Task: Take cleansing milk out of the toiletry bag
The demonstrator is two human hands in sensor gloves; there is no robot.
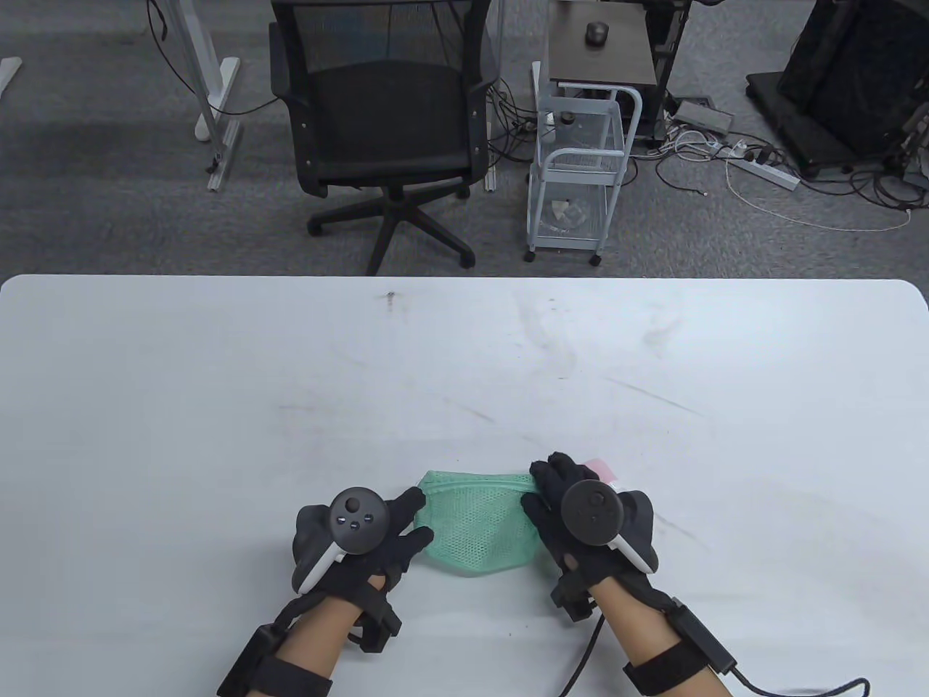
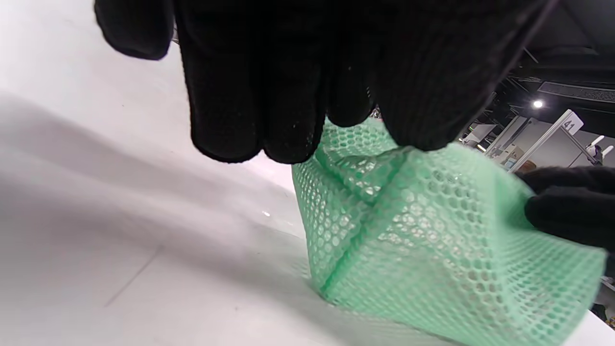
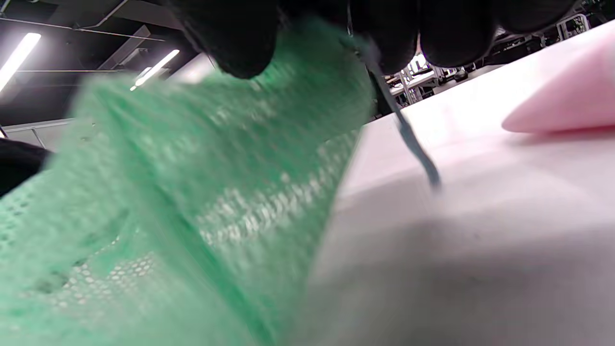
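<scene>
Two hands' fingers (image 2: 240, 96) pinch the green mesh toiletry bag (image 1: 479, 526) at opposite ends.

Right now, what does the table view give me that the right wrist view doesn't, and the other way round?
Only the table view shows the left hand at the green mesh bag's left end and the right hand at its right end. Only the right wrist view shows the zipper pull dangling below the fingers, and the pink item clearly on the table. Both show the bag held by the right hand.
</scene>
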